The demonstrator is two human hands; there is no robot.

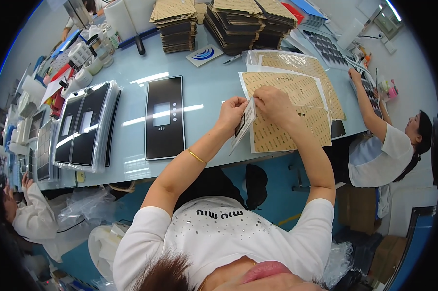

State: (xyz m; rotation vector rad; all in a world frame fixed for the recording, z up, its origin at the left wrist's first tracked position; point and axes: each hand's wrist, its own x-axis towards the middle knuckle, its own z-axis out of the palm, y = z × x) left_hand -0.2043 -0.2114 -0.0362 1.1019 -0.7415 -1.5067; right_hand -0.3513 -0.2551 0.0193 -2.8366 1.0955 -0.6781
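My left hand and my right hand together pinch a small white card with a dark patch, held upright just above the table's near edge. My right fingers grip its top corner, my left fingers its left edge. Under and behind my hands lie tan sheets printed with rows of small marks. A black glossy panel with a grey window lies flat to the left of my left hand.
A clear-wrapped stack of black panels lies at the left. Piles of tan sheets and dark sheets stand at the back. A person in white works at the right; another person sits at the lower left.
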